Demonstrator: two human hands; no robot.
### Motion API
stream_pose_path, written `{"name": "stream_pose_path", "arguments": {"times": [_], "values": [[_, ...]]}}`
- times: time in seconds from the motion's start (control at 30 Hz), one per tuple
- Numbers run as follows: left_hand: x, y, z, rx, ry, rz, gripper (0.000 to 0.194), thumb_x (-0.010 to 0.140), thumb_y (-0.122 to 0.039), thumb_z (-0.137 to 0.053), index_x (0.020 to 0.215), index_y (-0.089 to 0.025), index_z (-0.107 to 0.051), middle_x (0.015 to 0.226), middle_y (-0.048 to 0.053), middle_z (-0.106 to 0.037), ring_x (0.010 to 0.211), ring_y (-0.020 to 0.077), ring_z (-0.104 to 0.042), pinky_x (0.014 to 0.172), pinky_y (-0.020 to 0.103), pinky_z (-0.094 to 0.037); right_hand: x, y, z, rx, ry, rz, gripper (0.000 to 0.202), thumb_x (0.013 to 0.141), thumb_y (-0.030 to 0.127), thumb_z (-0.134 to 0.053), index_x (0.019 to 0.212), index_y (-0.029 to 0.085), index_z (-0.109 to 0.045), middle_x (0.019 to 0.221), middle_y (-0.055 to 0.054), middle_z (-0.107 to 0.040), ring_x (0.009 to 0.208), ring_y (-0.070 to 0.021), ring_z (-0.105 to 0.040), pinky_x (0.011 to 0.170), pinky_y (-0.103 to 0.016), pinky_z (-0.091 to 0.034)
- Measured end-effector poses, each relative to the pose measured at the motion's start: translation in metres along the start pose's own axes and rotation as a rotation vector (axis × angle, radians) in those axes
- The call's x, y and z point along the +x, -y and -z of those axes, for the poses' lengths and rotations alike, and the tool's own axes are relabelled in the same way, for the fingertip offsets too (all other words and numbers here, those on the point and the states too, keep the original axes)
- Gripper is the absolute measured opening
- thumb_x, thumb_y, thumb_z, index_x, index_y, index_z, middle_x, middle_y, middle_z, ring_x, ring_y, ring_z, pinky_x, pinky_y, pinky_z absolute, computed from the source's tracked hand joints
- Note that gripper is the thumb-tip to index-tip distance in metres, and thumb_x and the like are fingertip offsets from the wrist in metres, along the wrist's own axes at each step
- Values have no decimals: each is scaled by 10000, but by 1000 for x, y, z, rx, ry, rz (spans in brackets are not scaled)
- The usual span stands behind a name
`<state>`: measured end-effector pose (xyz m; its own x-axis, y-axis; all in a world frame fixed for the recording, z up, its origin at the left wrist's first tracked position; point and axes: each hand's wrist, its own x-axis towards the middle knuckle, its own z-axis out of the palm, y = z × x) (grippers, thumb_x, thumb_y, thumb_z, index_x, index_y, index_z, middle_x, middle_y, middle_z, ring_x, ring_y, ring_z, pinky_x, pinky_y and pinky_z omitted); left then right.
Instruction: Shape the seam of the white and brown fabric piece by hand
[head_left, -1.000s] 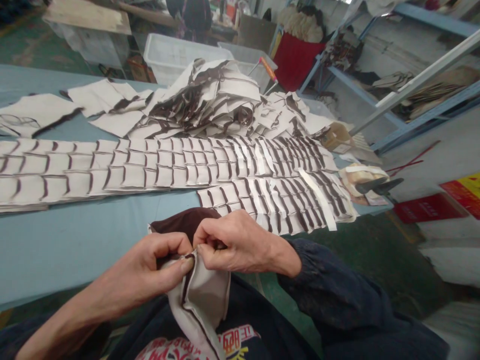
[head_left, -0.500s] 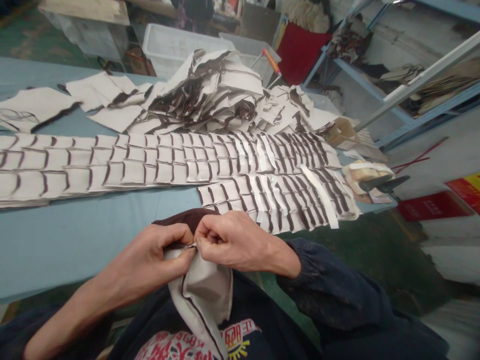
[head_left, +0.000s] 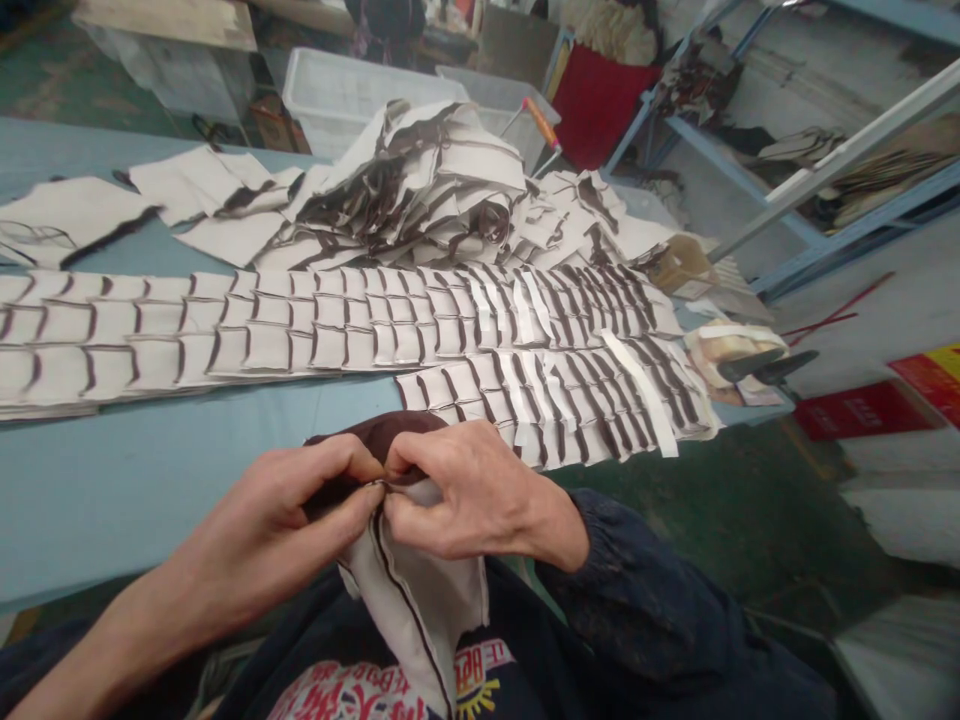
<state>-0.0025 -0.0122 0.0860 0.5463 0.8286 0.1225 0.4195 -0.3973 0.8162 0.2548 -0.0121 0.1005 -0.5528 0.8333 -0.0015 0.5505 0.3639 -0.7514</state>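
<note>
Between my hands hangs a white fabric piece (head_left: 442, 600) with dark brown edging and a brown side showing behind my fingers. My left hand (head_left: 300, 500) pinches its upper edge between thumb and forefinger. Right beside it, my right hand (head_left: 465, 490) pinches the same edge, the fingertips of both hands almost touching. The lower part of the cloth droops in front of my chest, with a dark seam running down it. What lies directly under the fingertips is hidden.
Overlapping rows of similar white pieces (head_left: 262, 335) cross the blue table (head_left: 225, 480). Behind them rises a loose heap of pieces (head_left: 442, 170), near a white plastic bin (head_left: 322, 90). Eyeglasses (head_left: 37, 235) lie at left; dark-handled scissors (head_left: 772, 367) sit at the right end.
Both hands keep hold of the fabric. My right hand's thumb and fingers have shifted along the edge, and the hanging cloth has swung slightly right and spread.
</note>
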Motion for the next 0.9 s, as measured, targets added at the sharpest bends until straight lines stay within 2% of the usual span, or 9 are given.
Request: {"name": "stream_pose_path", "arguments": {"times": [0.13,0.3,0.4,0.47,0.57,0.67,0.77,0.83,0.9], "values": [[-5,7,1,19,20,-24,226,1214,-333,-697,1010,-262,-766,811,-59,-767,660,149,-673,577,231,-474,3,1,-3,69,-8,9,108,906,303,-754,866,247,-670,759,54,-637,677,-150,-519,693,-329,-329],[-10,16,2,107,23,-240,183,1254,-204,-619,1150,-290,-743,858,-48,-785,654,151,-700,646,252,-519,7,-1,1,344,46,-39,141,842,252,-732,803,260,-597,715,78,-566,662,-137,-504,691,-296,-407],[-19,27,1,161,29,-361,254,1241,-146,-582,1275,-316,-767,932,6,-843,739,205,-764,689,303,-554,9,-4,2,624,177,-128,178,833,231,-781,789,259,-610,726,69,-593,696,-147,-532,665,-276,-440],[-26,35,-1,193,48,-369,327,1252,-141,-559,1403,-333,-776,1051,46,-891,839,230,-812,756,325,-592,9,-6,-2,781,236,-219,192,851,205,-797,793,258,-622,709,68,-578,669,-143,-484,614,-275,-405],[-33,43,-4,293,60,-351,394,1282,-147,-499,1467,-329,-796,1165,72,-920,940,245,-851,835,332,-621,9,-8,-10,907,229,-331,215,901,195,-781,775,258,-619,668,66,-522,621,-139,-414,564,-293,-341],[-31,44,-6,388,32,-401,419,1300,-154,-464,1481,-315,-805,1151,68,-925,920,252,-852,824,328,-621,10,-7,-16,891,219,-369,207,895,184,-773,769,253,-624,679,58,-533,628,-137,-437,563,-280,-353],[-28,40,-8,298,11,-446,370,1305,-154,-485,1496,-310,-761,1145,56,-925,893,231,-861,819,297,-643,8,-4,-17,791,148,-325,178,860,194,-760,777,253,-614,700,58,-562,653,-135,-474,592,-252,-403],[-29,36,-8,188,-14,-398,296,1308,-198,-548,1517,-311,-724,1162,41,-932,891,210,-877,840,266,-672,4,-3,-16,696,65,-244,143,847,210,-730,783,256,-610,710,59,-588,670,-136,-519,630,-246,-444],[-31,32,-5,119,-26,-270,254,1293,-292,-656,1537,-321,-719,1184,17,-941,891,194,-890,855,238,-689,-1,-3,-16,554,-34,-126,100,839,220,-699,799,258,-615,709,63,-606,671,-136,-562,661,-251,-471]]}}
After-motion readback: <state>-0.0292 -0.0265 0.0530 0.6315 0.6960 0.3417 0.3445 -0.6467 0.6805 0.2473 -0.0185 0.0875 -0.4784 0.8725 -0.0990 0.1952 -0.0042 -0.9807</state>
